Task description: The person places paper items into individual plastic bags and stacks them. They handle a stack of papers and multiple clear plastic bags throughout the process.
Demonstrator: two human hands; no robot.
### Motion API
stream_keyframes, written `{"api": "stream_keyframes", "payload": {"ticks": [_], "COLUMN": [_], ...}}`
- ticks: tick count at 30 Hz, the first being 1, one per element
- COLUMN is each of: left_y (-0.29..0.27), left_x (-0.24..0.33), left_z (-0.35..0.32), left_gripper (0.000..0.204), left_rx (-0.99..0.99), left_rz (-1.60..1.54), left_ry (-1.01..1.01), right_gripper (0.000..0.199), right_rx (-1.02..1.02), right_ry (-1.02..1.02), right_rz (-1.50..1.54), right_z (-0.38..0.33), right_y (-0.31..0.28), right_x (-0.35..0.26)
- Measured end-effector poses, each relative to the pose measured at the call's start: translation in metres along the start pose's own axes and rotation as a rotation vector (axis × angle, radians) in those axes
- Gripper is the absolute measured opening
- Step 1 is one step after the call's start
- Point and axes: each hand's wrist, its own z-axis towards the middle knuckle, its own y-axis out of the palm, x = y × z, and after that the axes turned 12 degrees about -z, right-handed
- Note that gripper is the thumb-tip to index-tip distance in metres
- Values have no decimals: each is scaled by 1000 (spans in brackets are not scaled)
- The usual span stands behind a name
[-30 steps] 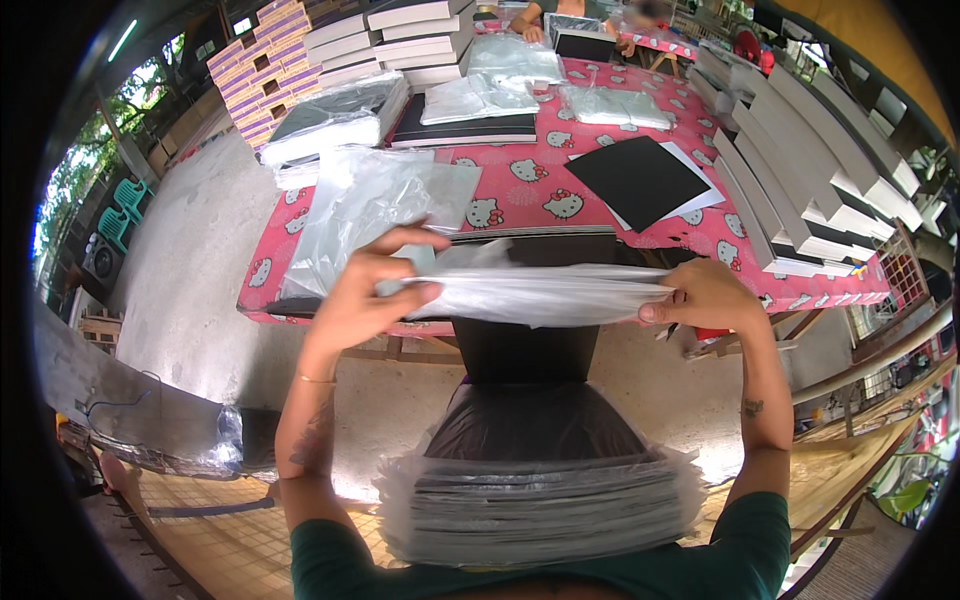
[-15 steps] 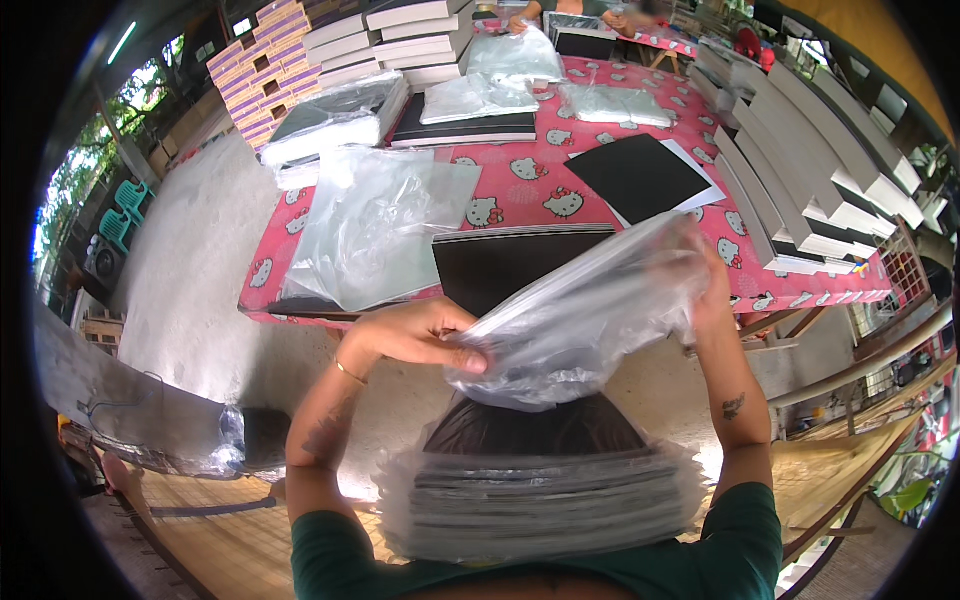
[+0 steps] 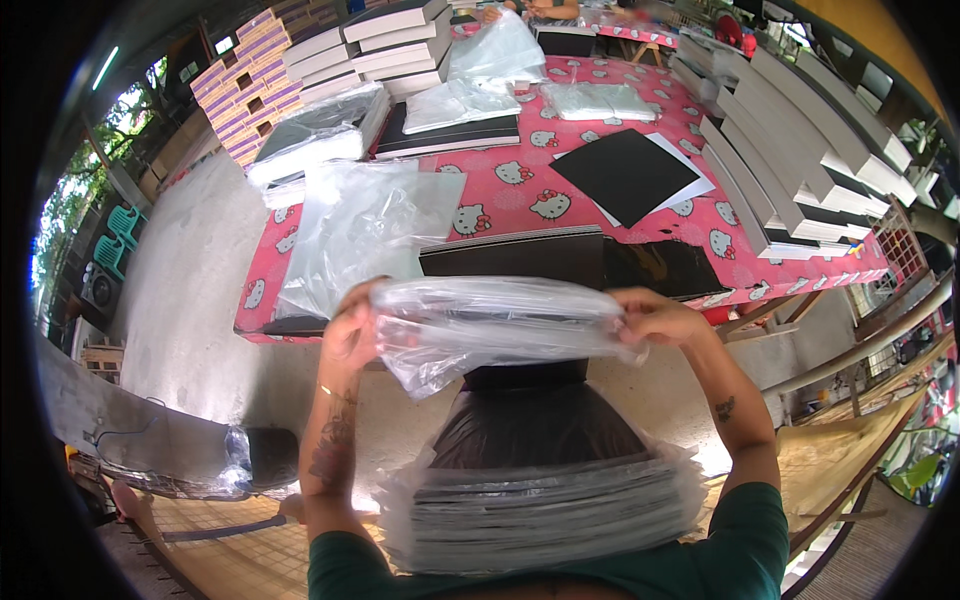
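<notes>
A clear plastic bag (image 3: 490,315) is stretched crosswise in front of me, seen nearly edge-on. Something flat and dark shows faintly through it, but its kind is unclear. My left hand (image 3: 352,322) is closed on the bag's left end and my right hand (image 3: 662,318) pinches its right end. Below, close to my body, lies a thick stack of dark sheets in clear plastic (image 3: 540,510), their loose film edges sticking out at both sides. Just beyond the bag, a stack of dark boards (image 3: 515,252) sits at the table's near edge.
Clear plastic bags (image 3: 350,230) lie on the pink patterned table (image 3: 490,180), left of a black sheet (image 3: 625,178) on white paper. Thick board stacks (image 3: 800,160) line the right side. Boxes (image 3: 250,85) stand far left. Another person's hands (image 3: 545,10) show at the far end.
The bag has swung from a slant, right end raised, to nearly level. My left hand moved up and left; my right hand came down. A dark glossy sheet on the table is now uncovered.
</notes>
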Motion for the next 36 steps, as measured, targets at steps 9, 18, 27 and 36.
{"api": "stream_keyframes", "payload": {"ticks": [9, 18, 27, 36], "left_y": [-18, 2, -142, -262], "left_x": [-74, -26, -155, -263], "left_z": [47, -11, -78, -78], "left_gripper": [8, 29, 36, 39], "left_rx": [634, 334, 676, 1127], "left_rz": [803, 383, 151, 1005], "left_ry": [749, -146, -335, -87], "right_gripper": [55, 14, 32, 37], "right_rx": [1006, 555, 558, 782], "right_ry": [-311, 184, 480, 692], "right_rz": [-1327, 134, 409, -497], "right_z": [45, -14, -30, 9], "right_y": [21, 27, 67, 71], "right_x": [11, -17, 196, 291]}}
